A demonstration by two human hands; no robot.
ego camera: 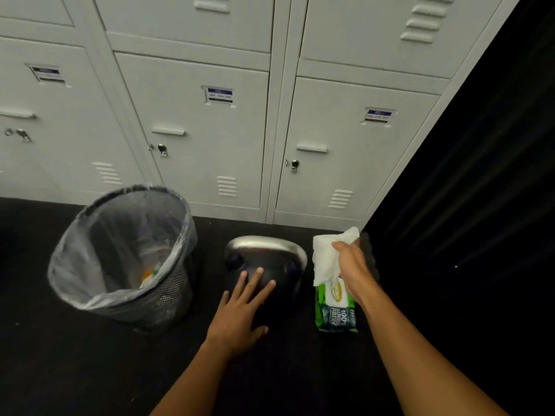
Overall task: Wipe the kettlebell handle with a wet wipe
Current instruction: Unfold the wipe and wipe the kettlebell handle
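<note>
Left hand (240, 307): fingers spread flat on kettlebell (270, 283), likely steadying it. Right hand (351, 265): fingers pinching wet wipe (326, 259), handle (264, 244) just beyond left fingertips, unwiped.

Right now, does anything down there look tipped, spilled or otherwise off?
Only the mesh wastebasket: it seems to lean toward the camera, though the wide lens may exaggerate that. Nothing spilled. The left hand rests flat on the kettlebell; the right hand holds a wet wipe above the wipes pack.
</note>
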